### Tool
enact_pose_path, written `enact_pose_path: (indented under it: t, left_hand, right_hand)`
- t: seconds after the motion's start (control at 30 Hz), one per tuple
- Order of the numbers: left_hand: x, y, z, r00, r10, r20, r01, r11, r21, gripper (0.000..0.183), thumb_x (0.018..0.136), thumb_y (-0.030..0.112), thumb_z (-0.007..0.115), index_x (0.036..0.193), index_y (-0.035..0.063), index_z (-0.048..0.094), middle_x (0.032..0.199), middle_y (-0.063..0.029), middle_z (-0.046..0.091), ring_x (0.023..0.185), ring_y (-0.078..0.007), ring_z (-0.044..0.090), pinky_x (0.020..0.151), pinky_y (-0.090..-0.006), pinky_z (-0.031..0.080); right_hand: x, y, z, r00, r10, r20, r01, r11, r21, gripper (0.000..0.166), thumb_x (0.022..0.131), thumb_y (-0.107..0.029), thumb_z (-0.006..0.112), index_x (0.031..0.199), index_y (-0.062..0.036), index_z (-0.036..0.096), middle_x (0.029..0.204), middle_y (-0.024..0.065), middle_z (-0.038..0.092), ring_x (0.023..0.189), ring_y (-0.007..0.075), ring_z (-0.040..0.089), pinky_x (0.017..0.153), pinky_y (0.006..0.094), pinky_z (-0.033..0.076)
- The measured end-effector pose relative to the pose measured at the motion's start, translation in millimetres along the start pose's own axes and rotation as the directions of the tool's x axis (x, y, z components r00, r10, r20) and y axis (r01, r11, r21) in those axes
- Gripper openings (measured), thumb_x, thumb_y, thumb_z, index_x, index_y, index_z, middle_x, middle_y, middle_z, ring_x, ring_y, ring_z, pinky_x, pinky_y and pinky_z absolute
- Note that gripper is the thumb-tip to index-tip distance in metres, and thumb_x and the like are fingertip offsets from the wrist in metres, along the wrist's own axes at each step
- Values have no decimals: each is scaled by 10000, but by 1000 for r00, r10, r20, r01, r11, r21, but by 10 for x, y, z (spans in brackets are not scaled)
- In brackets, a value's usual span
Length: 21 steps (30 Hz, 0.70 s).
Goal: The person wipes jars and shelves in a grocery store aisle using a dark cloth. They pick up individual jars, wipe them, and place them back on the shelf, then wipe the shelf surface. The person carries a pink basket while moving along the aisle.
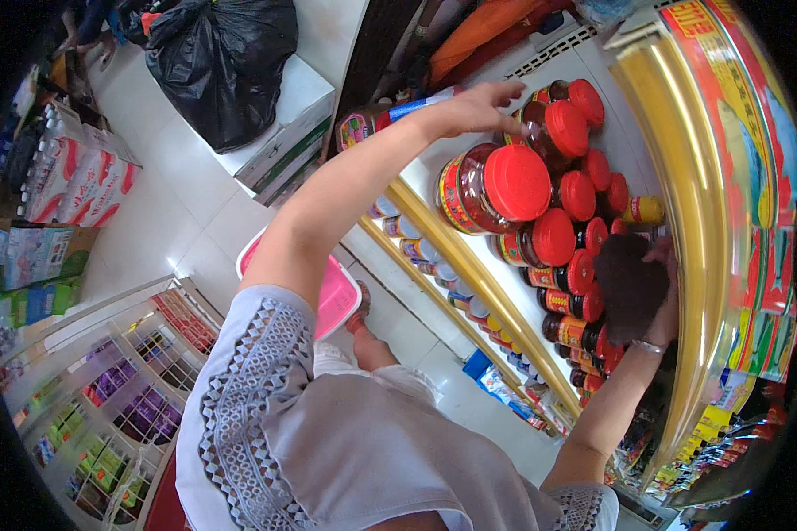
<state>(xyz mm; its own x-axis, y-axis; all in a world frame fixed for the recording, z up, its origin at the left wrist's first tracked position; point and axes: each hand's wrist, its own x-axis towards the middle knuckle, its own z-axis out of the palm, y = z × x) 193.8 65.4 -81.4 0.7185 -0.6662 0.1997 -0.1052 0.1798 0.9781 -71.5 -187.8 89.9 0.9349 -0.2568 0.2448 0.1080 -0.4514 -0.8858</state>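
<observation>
My left hand reaches over the shelf with fingers apart, close to a tall jar with a red lid. Whether its fingertips touch that jar I cannot tell. In my right hand is a dark cloth, bunched against the smaller jars and partly hiding them. A large jar of dark contents with a red lid stands near the shelf's front edge. Behind and beside it are several red-lidded jars, including a medium one. A yellow-topped container sits deeper in.
A gold-edged upper shelf with colourful packets overhangs the right side. Cans line a lower shelf. A pink basin is on the floor near a foot. Beyond are a black plastic bag on boxes, bottle packs and a wire rack.
</observation>
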Motion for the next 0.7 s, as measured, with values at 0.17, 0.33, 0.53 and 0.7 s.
enact_pose_path:
  t: [0.17,0.33,0.53,0.7]
  left_hand:
    - [-637,103,-422,968,55,-245,-106,974,-201,471,828,97,682,1257,-10,520,1202,-125,603,1091,-200,576,941,-321,464]
    - [-1956,153,-602,943,-91,-321,-5,959,-285,428,892,122,594,1288,9,475,1229,-143,577,1032,-222,609,870,-343,512]
    - [-3680,-87,305,931,-353,94,290,561,-775,729,863,556,553,1422,142,335,1323,-103,473,1228,-260,470,867,-429,500]
    - [-4363,-155,832,774,-631,54,27,-53,-998,660,843,510,578,1355,121,426,1300,-118,533,1113,-314,574,988,-539,422]
  right_hand:
    - [-523,-317,401,994,85,-69,-67,970,233,394,919,-241,563,1194,40,546,956,87,597,829,138,529,758,255,435]
    - [-1093,-475,1174,950,250,-189,-174,922,345,300,885,-137,577,1129,37,597,828,77,608,713,131,556,640,252,470]
    - [-1588,-71,2421,974,225,-21,-216,955,201,208,906,-85,603,1100,-11,622,854,70,670,761,126,622,723,256,506]
    - [-2026,-154,3451,882,-29,470,37,999,-9,213,828,-86,647,1030,-21,645,999,124,656,978,275,614,872,354,474]
